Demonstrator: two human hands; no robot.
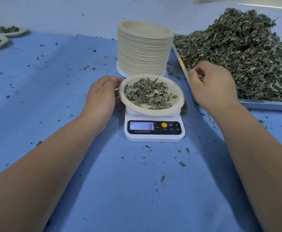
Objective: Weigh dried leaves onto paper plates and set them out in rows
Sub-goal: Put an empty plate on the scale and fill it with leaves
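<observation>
My two bare forearms reach in from the bottom corners over the blue surface, which is flecked with leaf crumbs.

My left hand grasps the left rim of the paper plate. The thumb lies on top of the rim and the fingers curl beneath it, with the back of the hand facing up. The plate sits over the pan of the white scale, a little tilted, and carries a loose portion of dried leaves. I cannot tell whether it rests fully on the pan. The lit display shows a single digit that looks like 8.

My right hand hangs to the right of the plate, above the near-left edge of the metal tray. Its fingers are curled in, and thumb and fingertips nip a few leaf bits. The wrist is bent slightly, the back of the hand toward me.

The tray holds a big heap of leaves. Just behind the scale stands a tall stack of plates. Two filled plates lie side by side at the far left.
</observation>
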